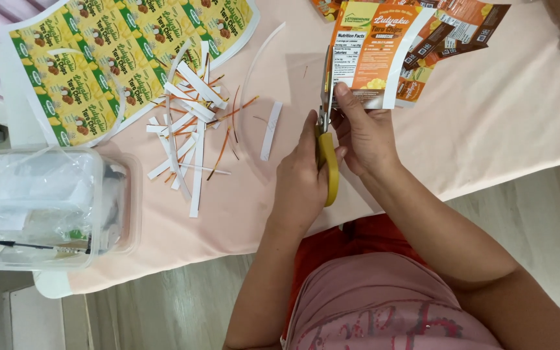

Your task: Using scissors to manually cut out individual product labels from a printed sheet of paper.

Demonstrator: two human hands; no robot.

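"Where did the camera sit?"
"On my head, facing steeply down over the table [487,123], close above my hands."
"Any second view?"
"None; it took in my lap and the wooden floor [539,214] too."

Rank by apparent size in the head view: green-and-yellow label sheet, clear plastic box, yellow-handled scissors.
1. green-and-yellow label sheet, though cropped at the top edge.
2. clear plastic box, close to the sheet and nearer the camera, so this order is unsure.
3. yellow-handled scissors, clearly smallest.
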